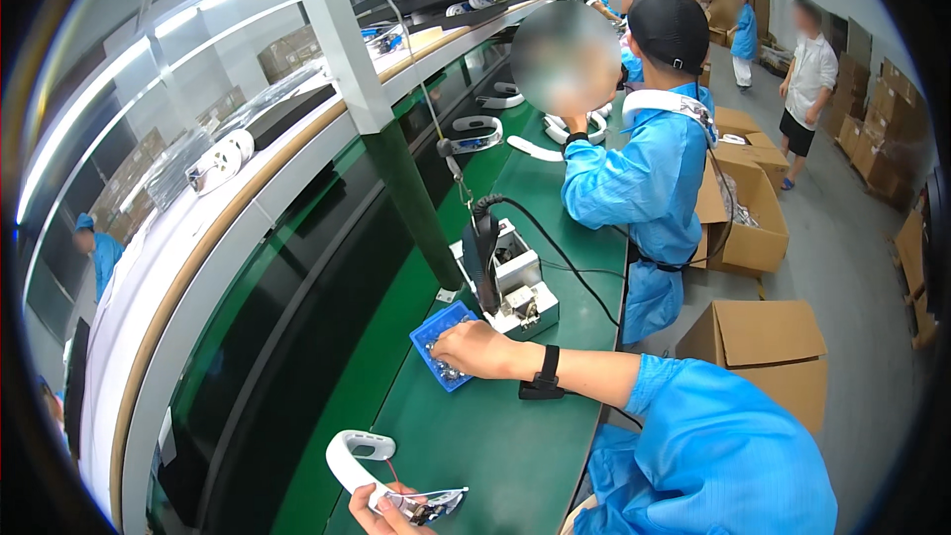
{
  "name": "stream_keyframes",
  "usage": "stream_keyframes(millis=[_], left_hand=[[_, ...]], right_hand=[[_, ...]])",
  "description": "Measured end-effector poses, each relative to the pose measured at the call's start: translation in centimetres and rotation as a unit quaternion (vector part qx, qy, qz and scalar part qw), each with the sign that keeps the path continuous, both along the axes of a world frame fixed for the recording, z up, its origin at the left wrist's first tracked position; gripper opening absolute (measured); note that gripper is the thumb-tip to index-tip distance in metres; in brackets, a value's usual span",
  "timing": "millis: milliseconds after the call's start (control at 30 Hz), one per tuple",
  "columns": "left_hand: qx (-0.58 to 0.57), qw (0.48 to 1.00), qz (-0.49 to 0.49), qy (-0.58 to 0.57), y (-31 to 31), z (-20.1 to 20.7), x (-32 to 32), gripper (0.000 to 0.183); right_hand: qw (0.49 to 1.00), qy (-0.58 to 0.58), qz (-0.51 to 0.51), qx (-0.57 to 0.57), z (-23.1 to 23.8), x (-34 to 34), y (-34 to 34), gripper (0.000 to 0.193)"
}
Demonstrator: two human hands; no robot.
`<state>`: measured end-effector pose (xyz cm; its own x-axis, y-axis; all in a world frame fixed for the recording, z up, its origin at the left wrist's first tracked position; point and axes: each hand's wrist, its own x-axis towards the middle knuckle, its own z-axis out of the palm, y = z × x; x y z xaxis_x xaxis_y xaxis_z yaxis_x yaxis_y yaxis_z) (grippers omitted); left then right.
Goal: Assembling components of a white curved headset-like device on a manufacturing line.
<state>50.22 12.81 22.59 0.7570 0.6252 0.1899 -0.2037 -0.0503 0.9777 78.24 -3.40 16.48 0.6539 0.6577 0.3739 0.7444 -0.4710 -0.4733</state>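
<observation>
I'm in a big, bright room with a grey floor (872,376), where people in blue coats are spread along one long line. The green worktop (505,436) runs far away from me, flat, with a thin line along it. Big brown boxes (778,391) sit on the floor beside it, I guess so they take up no space on top. Just ahead, a co-worker (634,178) in a black cap stands at the same worktop. Nearer, a black tool (482,258) hangs upright on a cord from above, right by a white holder (520,263), maybe so it is easy to grab. The white curved band (347,456) is at the near end of the worktop, where the left hand (381,513) pinches it between thumb and fingers, by its open end, perhaps to keep it steady. I can't tell if the band touches the worktop. A blue tray (448,316) sits between the band and the holder, probably put there because an arm reaches it easily. The right hand (474,349) is down in that tray with its fingers bent; their tips are hidden, so I can't tell if they pinch anything. Smallest of all are the thin red wire (393,471) by the band and the shiny metal bits (451,373) in the tray.
</observation>
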Motion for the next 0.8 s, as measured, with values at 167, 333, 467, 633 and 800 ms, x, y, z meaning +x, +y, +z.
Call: stream_keyframes(millis=[167, 333, 467, 633, 800], left_hand=[[0.012, 1.000, 0.005, 0.022, -0.4, 0.6, 0.4, 0.029], [-0.037, 0.999, 0.002, 0.003, -0.4, 0.7, 0.4, 0.029], [-0.096, 0.995, 0.003, -0.002, -0.8, 0.9, 0.3, 0.030], [-0.072, 0.997, -0.006, -0.014, -1.1, 0.2, 0.5, 0.027], [-0.044, 0.999, -0.002, -0.011, -0.8, -1.3, 0.7, 0.027]], right_hand=[[0.992, -0.124, -0.018, -0.033, -0.6, -0.2, 0.1, 0.010], [0.982, -0.110, -0.036, -0.146, -2.0, 0.5, 1.2, 0.010], [0.992, -0.106, -0.040, -0.061, -1.2, 0.4, 1.0, 0.008], [0.994, -0.096, -0.016, -0.057, -0.7, 0.1, -0.3, 0.018], [0.999, -0.022, -0.020, 0.024, 0.1, -1.2, -0.7, 0.012]])
